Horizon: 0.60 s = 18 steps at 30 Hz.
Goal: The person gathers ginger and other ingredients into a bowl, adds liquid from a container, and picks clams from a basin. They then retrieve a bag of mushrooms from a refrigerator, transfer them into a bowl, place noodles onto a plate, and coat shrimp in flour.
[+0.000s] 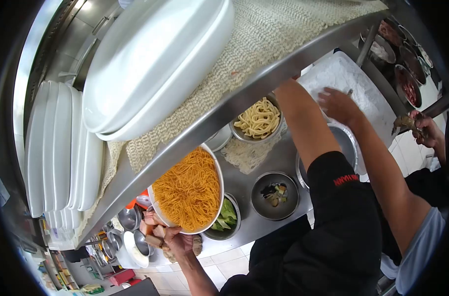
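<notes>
A white-rimmed bowl of orange noodles (187, 190) is beneath the shelf edge, left of the middle. My left hand (179, 242) is closed on its near rim, the thumb at the edge and the other fingers partly hidden beneath. My right forearm (298, 113) reaches under the shelf, which hides the hand. Near that arm is a steel bowl of thick pale noodles (259, 118), with thin white noodles (249, 153) lying beside it on the steel counter. A bowl of green leaves (227, 214) stands just right of the orange noodles.
A metal bowl with vegetable pieces (275, 196) stands on the counter. White oval plates (155, 59) are stacked on the overhead shelf (249, 96). A co-worker's hand (339, 106) reaches over a whitish surface; another person's hand (426, 129) holds something brownish at the right.
</notes>
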Tool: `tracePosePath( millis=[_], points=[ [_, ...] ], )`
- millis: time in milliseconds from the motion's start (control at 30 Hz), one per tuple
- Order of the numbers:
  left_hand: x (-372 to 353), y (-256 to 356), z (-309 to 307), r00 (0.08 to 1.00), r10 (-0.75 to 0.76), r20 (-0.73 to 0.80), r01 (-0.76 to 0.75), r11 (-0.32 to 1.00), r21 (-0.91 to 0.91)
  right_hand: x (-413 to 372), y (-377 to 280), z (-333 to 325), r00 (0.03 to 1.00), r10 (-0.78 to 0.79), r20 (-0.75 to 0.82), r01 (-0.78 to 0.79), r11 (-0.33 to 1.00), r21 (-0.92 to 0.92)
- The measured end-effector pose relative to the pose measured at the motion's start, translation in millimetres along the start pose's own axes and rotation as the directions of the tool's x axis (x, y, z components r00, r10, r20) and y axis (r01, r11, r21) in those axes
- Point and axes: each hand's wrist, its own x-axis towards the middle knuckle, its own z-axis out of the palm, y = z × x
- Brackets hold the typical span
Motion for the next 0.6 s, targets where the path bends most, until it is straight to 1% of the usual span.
tracePosePath(
  millis=[100,200,233,267,333,367,467,500,533,567,600],
  points=[
    [-8,1,8,0.998,0.054,-0.008,-0.054,0.998,-0.009,-17,25,-11,0.999,-0.006,0.034,0.008,0.998,-0.066],
    [-25,5,21,0.986,0.164,0.011,-0.165,0.986,0.04,-38,58,-25,0.997,-0.002,0.071,0.012,0.989,-0.146],
    [-29,5,16,0.976,0.217,-0.019,-0.214,0.973,0.084,-49,70,-32,0.997,-0.001,0.082,0.015,0.985,-0.172],
    [-32,6,13,0.974,0.224,-0.023,-0.221,0.972,0.083,-61,89,-41,0.996,0.001,0.09,0.017,0.98,-0.2],
    [-38,7,5,0.981,0.177,-0.074,-0.174,0.984,0.05,-86,122,-56,0.994,0.024,0.107,0.004,0.966,-0.258],
    [-42,9,-1,0.98,0.147,-0.136,-0.146,0.989,0.02,-97,140,-65,0.992,0.041,0.119,-0.004,0.956,-0.293],
    [-48,10,-10,0.978,0.159,-0.134,-0.162,0.987,-0.008,-121,185,-77,0.978,0.141,0.156,-0.077,0.931,-0.358],
    [-51,9,-12,0.977,0.169,-0.131,-0.172,0.985,-0.016,-110,211,-61,0.98,0.131,0.148,-0.071,0.932,-0.356],
    [-53,9,-12,0.975,0.184,-0.122,-0.184,0.983,0.005,-90,243,-29,0.865,-0.465,0.189,0.418,0.457,-0.786],
    [-53,8,-13,0.973,0.204,-0.109,-0.203,0.979,0.019,-69,259,-11,0.439,-0.741,0.508,0.39,-0.352,-0.851],
    [-54,8,-16,0.97,0.224,-0.1,-0.226,0.974,-0.008,-61,260,-7,0.346,-0.728,0.592,0.454,-0.422,-0.785]
  ],
)
